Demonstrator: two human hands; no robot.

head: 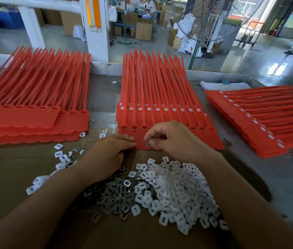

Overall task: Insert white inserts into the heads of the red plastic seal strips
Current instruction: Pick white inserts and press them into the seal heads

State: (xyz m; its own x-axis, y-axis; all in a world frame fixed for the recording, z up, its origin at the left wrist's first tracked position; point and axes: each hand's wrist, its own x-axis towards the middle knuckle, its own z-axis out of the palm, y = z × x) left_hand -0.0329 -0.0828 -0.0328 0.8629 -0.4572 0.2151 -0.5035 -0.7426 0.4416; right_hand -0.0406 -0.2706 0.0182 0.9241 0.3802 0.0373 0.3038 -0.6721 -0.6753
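**Seating one insert squarely in an empty head**

The left hand (109, 151) is lying with fingers nearly straight, pressing on the near edge of the front sheet of red seal strips (208, 139), which is lying at the near end of the middle stack (160, 97) on the worktop (246, 162). The right hand (174, 139) is curling its fingertips over the same sheet and appears to be pinching a single insert (149, 144), though the piece is small and partly hidden. Several empty heads (134, 127) are showing along the sheet's row, while the rows behind are already carrying white pieces.

To do this well, the left hand should be pinning the sheet flat so nothing is sliding. The right hand should be turning the insert until its outline is matching the socket, then pushing straight down, not at a tilt. The pile of white inserts (178, 191) is lying between the wrists on the cardboard (7, 173), near enough for quick picking. Grey pieces are mixed in, so each pick is needing a glance at colour.
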